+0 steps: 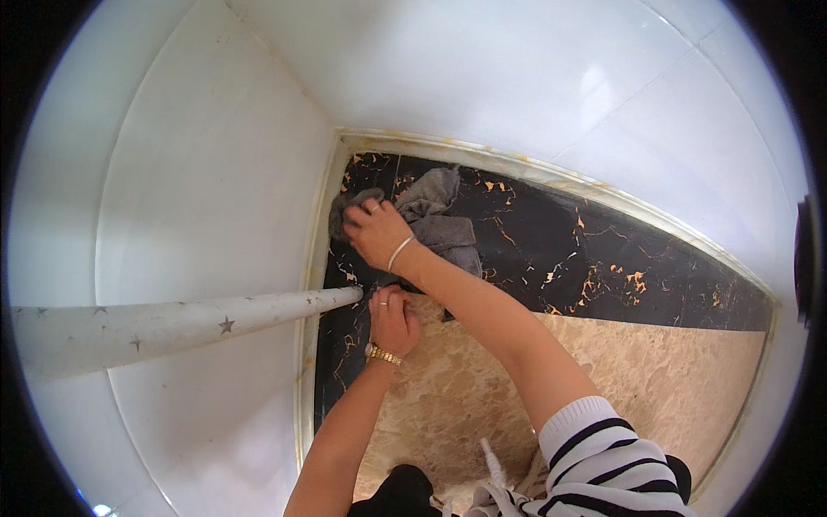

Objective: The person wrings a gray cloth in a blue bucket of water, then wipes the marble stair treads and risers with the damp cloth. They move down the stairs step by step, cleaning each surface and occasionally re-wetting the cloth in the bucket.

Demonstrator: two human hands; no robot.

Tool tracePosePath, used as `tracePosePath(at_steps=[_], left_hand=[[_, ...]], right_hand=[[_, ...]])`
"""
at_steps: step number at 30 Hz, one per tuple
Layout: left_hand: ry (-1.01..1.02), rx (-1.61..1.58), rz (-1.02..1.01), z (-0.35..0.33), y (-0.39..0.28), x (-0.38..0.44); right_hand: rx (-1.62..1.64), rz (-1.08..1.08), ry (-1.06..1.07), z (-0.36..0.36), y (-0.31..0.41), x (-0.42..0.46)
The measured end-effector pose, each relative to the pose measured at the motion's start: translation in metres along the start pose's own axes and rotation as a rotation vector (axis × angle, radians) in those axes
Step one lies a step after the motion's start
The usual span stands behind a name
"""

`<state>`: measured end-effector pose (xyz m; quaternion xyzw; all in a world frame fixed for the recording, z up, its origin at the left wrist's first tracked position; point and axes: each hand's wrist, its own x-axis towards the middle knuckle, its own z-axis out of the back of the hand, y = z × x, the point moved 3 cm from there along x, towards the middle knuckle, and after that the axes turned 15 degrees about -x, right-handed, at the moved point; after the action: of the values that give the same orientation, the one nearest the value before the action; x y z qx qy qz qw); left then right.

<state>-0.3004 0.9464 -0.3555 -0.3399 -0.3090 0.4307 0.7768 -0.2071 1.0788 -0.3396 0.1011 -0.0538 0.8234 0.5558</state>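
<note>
My right hand point(380, 234), with a ring and a pale bangle, presses on a grey cloth point(341, 216) in the floor corner. Its fingers are curled over the cloth. More of the grey cloth point(446, 236) lies bunched and folded to the right of that hand, on the black marble-patterned floor border point(530, 239). Lower down, my left hand point(393, 321), wearing a ring and a gold watch, rests beside the foot of a white pipe point(278, 307) printed with grey stars. The left fingertips are bent down and hidden, so what they touch is unclear.
White wall panels point(213, 194) meet at the corner behind my hands. A stained, pale trim point(465, 145) runs along the foot of the wall. Beige marble-patterned floor tile point(465, 381) lies below my arms. At the far right edge is a dark object point(803, 262).
</note>
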Motion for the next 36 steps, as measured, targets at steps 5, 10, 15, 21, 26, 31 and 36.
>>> tracePosePath(at_steps=[5,10,15,21,26,31,36], left_hand=[[-0.056,-0.017,-0.079,-0.004,-0.004,0.004],[-0.065,-0.025,-0.058,-0.008,-0.005,0.005],[-0.096,0.006,-0.062,-0.001,0.0,0.002],[-0.094,-0.006,-0.096,-0.003,-0.006,0.005],[-0.093,-0.036,-0.09,-0.001,-0.006,0.005],[-0.13,-0.052,-0.126,-0.007,-0.009,0.006],[-0.115,-0.061,-0.135,-0.003,-0.004,0.007]], right_hand=[[0.103,0.057,-0.124,0.004,-0.021,-0.013],[-0.055,-0.268,-0.132,0.006,-0.097,-0.034],[-0.051,-0.271,-0.111,0.036,-0.167,-0.128],[-0.207,-0.546,-0.002,0.08,-0.237,-0.266],[-0.366,-1.094,0.174,0.1,-0.26,-0.394],[-0.45,-1.462,0.247,0.102,-0.217,-0.467],[-0.413,-0.979,-0.101,0.077,-0.126,-0.398]])
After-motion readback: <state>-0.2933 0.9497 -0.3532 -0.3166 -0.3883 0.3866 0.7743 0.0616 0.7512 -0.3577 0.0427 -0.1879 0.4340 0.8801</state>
